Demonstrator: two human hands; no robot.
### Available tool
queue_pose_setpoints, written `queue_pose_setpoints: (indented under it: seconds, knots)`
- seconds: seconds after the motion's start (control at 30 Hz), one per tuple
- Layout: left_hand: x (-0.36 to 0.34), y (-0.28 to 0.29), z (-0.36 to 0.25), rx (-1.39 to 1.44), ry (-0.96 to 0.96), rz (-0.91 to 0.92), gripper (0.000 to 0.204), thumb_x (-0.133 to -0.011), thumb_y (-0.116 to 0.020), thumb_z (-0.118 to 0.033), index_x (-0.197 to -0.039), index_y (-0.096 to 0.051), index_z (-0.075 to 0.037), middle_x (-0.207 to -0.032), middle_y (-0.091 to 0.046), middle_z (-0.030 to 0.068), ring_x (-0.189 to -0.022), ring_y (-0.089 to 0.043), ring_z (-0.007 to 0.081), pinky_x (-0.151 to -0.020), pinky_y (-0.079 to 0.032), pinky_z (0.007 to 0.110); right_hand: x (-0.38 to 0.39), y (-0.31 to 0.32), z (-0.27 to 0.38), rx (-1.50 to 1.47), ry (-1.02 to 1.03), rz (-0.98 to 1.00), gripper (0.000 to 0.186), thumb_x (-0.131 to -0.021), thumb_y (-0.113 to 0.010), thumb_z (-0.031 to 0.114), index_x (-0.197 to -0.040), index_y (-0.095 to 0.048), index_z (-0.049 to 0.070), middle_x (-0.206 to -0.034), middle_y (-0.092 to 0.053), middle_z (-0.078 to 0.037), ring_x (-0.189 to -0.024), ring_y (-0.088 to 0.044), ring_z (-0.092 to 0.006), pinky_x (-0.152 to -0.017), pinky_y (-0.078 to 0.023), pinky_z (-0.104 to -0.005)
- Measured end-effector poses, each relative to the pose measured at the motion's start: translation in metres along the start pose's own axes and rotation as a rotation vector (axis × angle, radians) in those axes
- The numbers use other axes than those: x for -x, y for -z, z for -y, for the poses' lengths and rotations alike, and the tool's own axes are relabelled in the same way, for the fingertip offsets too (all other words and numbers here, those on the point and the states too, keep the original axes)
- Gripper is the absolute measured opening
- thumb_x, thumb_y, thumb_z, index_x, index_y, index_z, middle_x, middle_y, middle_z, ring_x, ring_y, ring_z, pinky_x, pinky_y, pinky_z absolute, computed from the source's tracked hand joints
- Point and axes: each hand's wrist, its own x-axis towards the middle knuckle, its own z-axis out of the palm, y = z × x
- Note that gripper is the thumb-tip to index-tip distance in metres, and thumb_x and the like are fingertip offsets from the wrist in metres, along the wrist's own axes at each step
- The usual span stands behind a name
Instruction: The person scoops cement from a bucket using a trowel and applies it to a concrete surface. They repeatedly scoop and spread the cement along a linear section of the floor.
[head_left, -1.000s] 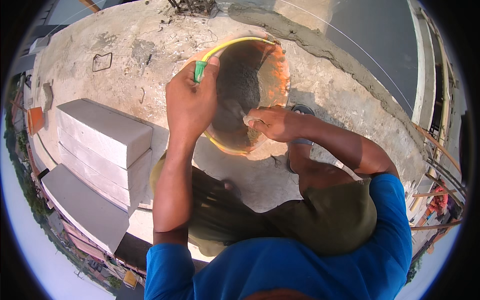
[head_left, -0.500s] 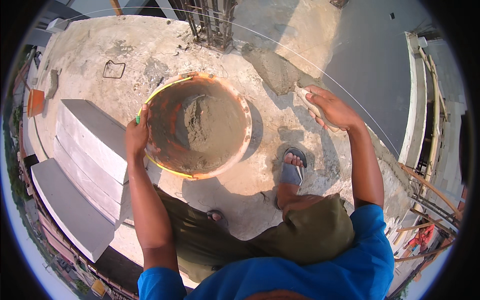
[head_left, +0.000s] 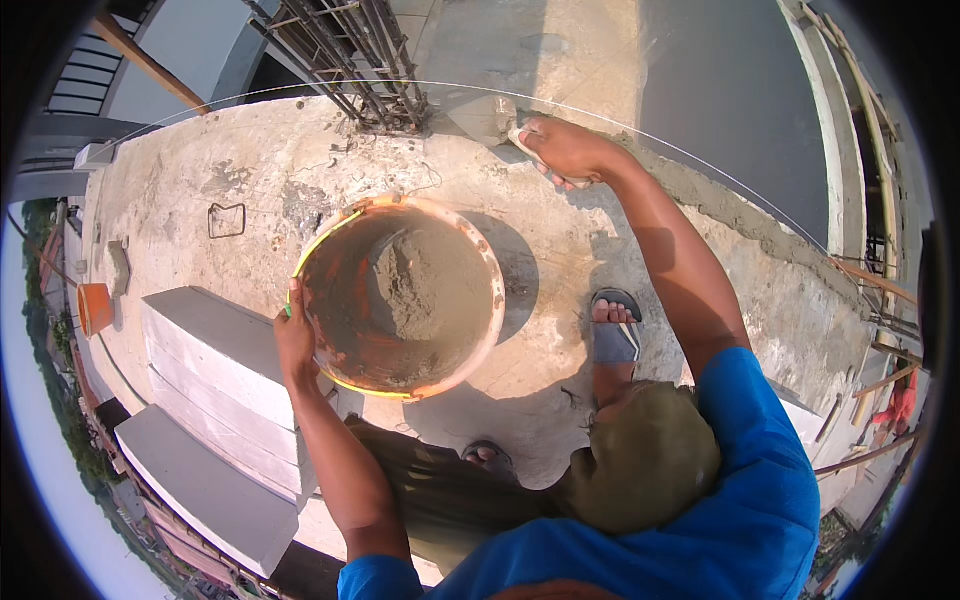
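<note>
An orange bucket (head_left: 455, 362) holds wet grey mortar (head_left: 410, 290) in front of me. My left hand (head_left: 296, 340) is closed on the green grip of its yellow wire handle, at the bucket's left side. My right hand (head_left: 570, 152) reaches forward, closed round the pale handle of a trowel (head_left: 482, 120), whose mortar-coated blade lies by the foot of a bundle of rebar (head_left: 385, 80), at the end of a strip of grey mortar (head_left: 720, 210). A thin white string (head_left: 660, 145) runs over the strip.
Pale blocks (head_left: 220, 350) are stacked on the left of the concrete ledge (head_left: 200, 180). A small orange bucket (head_left: 95, 308) stands at far left. A grey lower surface (head_left: 730, 80) lies beyond the string. Timber poles (head_left: 880, 280) are on the right; my sandalled feet are below.
My right hand went from inside the bucket out to the mortar strip, then farther forward toward the rebar. The bucket now sits more upright, my left hand still on its handle.
</note>
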Motion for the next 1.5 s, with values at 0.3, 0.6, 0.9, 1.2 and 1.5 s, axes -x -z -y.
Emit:
queue_pose_setpoints:
  seconds: [0.3, 0.6, 0.9, 1.2, 1.5]
  knots:
    - [0.003, 0.002, -0.012, -0.008, 0.054, 0.13, 0.102, -0.098, -0.059, -0.08, -0.144, -0.06, 0.011, -0.132, -0.07, 0.0224, -0.11, -0.071, 0.0305, -0.091, -0.059, 0.04, 0.002, 0.016, -0.121, -0.135, -0.208, -0.012, 0.046, -0.115, -0.04, 0.04, -0.133, -0.056, 0.001, -0.094, -0.063, -0.01, -0.064, -0.059, -0.0178, -0.054, -0.051, -0.0372]
    - [0.01, -0.001, -0.02, -0.03, -0.032, 0.157, 0.104, -0.096, -0.061, -0.082, -0.134, -0.059, 0.015, -0.123, -0.071, 0.0242, -0.105, -0.073, 0.0303, -0.089, -0.061, 0.041, 0.202, 0.037, -0.311, -0.495, -0.481, -0.384, 0.045, -0.113, -0.046, 0.041, -0.141, -0.058, 0.008, -0.088, -0.063, -0.007, -0.055, -0.057, -0.0141, -0.043, -0.048, -0.0323]
    - [0.059, -0.04, -0.083, -0.022, -0.089, 0.187, 0.052, -0.106, -0.07, -0.053, -0.103, -0.074, -0.001, -0.081, -0.067, 0.0011, -0.07, -0.056, 0.0099, -0.058, -0.043, 0.028, 0.314, 0.013, -0.285, -0.287, -0.422, -0.72, 0.034, -0.111, -0.056, 0.034, -0.138, -0.062, 0.013, -0.074, -0.052, -0.002, -0.054, -0.049, -0.0089, -0.046, -0.04, -0.0289]
    - [0.114, -0.087, -0.108, -0.185, -0.307, 0.231, 0.051, -0.11, -0.064, -0.047, -0.109, -0.076, 0.002, -0.074, -0.062, -0.0016, -0.071, -0.056, 0.008, -0.068, -0.048, 0.031, 0.197, -0.028, -0.009, 0.661, 0.409, -0.249, 0.042, -0.096, -0.071, 0.021, -0.136, -0.067, 0.011, -0.1, -0.073, -0.017, -0.091, -0.074, -0.0397, -0.084, -0.058, -0.0454]
    - [0.14, -0.08, -0.11, -0.266, -0.484, 0.305, 0.054, -0.106, -0.062, -0.051, -0.12, -0.076, -0.001, -0.095, -0.075, 0.0264, -0.093, -0.074, 0.0436, -0.084, -0.056, 0.048, 0.167, -0.088, 0.005, 0.788, 0.195, 0.223, 0.049, -0.098, -0.067, 0.022, -0.145, -0.063, 0.007, -0.115, -0.072, -0.023, -0.103, -0.074, -0.0425, -0.092, -0.058, -0.0496]
